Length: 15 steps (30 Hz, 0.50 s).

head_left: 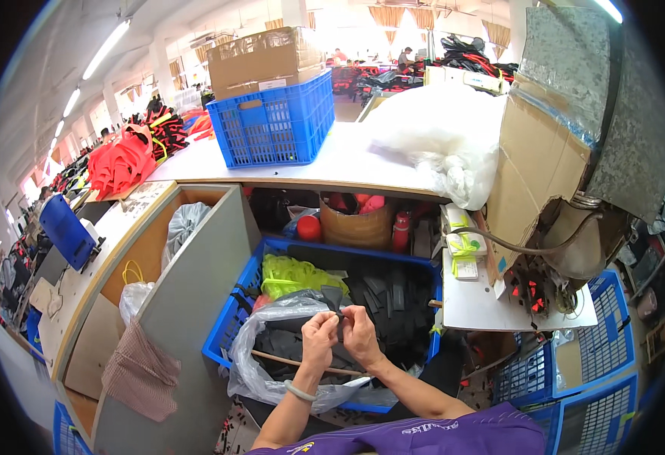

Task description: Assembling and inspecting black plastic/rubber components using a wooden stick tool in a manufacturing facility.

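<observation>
My left hand (318, 334) and my right hand (360, 331) meet in front of me, both pinching one small black piece (335, 299) that sticks up between the fingertips. They hover over a blue crate (226, 327) filled with several black flat pieces (390, 291). A clear plastic bag (272, 315) of dark pieces lies in the crate under my hands, next to a neon yellow bundle (293, 274). A pale bracelet sits on my left wrist.
A grey cabinet (185, 303) stands at my left. Behind the crate runs a white table (348, 163) carrying a blue basket (276, 121) with a cardboard box and a white plastic bag (439, 136). A machine with a cardboard shield (533, 174) and more blue crates (590, 364) stand at right.
</observation>
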Tool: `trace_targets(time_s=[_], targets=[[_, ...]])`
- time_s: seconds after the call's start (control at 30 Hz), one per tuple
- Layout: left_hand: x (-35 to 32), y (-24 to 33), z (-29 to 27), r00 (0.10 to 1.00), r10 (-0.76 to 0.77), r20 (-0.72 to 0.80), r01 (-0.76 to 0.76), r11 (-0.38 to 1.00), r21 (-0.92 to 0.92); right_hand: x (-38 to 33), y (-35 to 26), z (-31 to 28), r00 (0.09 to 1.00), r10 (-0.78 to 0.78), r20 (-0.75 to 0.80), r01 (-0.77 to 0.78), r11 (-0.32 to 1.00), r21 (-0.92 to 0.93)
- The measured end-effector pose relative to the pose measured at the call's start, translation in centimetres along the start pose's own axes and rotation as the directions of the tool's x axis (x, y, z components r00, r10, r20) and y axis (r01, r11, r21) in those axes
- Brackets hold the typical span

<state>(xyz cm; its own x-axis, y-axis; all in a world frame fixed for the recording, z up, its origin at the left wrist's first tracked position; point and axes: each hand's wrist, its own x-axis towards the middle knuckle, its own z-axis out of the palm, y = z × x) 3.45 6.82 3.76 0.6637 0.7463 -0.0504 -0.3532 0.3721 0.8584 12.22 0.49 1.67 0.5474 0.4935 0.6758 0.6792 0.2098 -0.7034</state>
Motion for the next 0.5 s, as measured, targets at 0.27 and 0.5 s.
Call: trace_targets(time_s=[0.27,0.5], targets=[[-0.1,0.1,-0.4,0.995,-0.007,0.095,0.004,0.999,0.041,2.8,-2.2,-1.9,0.768,0.603,0.215,-0.572,0.495,0.654],[-0.8,2.4,0.9,0.993,-0.003,0.120,0.013,0.996,-0.088,2.2,-1.8,-2.5,0.587,0.485,0.648,-0.688,-0.123,0.715]])
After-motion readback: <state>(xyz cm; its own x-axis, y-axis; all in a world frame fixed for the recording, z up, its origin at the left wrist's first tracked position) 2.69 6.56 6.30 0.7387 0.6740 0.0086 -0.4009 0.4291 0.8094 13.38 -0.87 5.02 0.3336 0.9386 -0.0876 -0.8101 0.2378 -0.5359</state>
